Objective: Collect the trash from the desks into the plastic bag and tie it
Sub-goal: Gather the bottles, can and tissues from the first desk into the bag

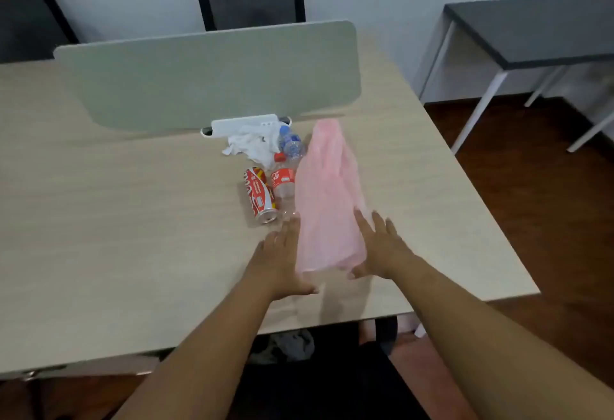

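- Head view: a thin pink plastic bag lies flat and lengthwise on the pale wood-grain counter, its near end between the person's two bare hands.
- The left hand rests palm-down at the bag's left edge, fingers stretched out and slightly apart, the thumb tucked toward the bag's near corner; it grips nothing that I can see.
- The right hand sits at the bag's right edge, fingers spread and extended, thumb touching the bag's near corner; whether it pinches the plastic I cannot tell.
- Just left of the bag lies a clear plastic bottle with a red label and red cap, touching the bag's edge, and beside that a red and white drink can on its side.
- Farther back sit a crumpled white tissue wad and a clear crushed bottle with a blue cap, close together.
- Behind them a white power strip lies against a grey-green divider panel.
- Two black mesh chairs stand beyond the panel; a dark-topped table with white legs stands well apart on the right.
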